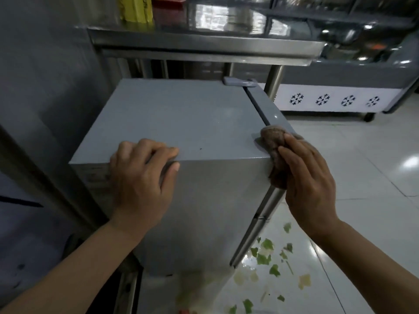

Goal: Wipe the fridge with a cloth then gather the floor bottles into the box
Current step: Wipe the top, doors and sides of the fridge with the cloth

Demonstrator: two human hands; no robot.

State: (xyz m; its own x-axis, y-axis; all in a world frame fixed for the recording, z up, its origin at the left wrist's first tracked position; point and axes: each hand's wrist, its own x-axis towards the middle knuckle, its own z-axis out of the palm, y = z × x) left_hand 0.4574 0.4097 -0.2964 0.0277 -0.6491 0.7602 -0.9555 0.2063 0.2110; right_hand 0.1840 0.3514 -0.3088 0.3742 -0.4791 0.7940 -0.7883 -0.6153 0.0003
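A small grey fridge (pixel 181 118) stands in front of me, seen from above. My left hand (pixel 140 177) rests on its near top edge, fingers curled over onto the top and thumb against the side. My right hand (pixel 308 184) holds a brown cloth (pixel 273 143) and presses it against the fridge's near right corner, by the door edge. No bottles and no box are in view.
A steel table (pixel 204 46) stands right behind the fridge. A chest freezer with snowflake marks (pixel 335 100) is at the back right. Green vegetable scraps (pixel 265 254) litter the shiny tiled floor to the right of the fridge. A grey wall is at the left.
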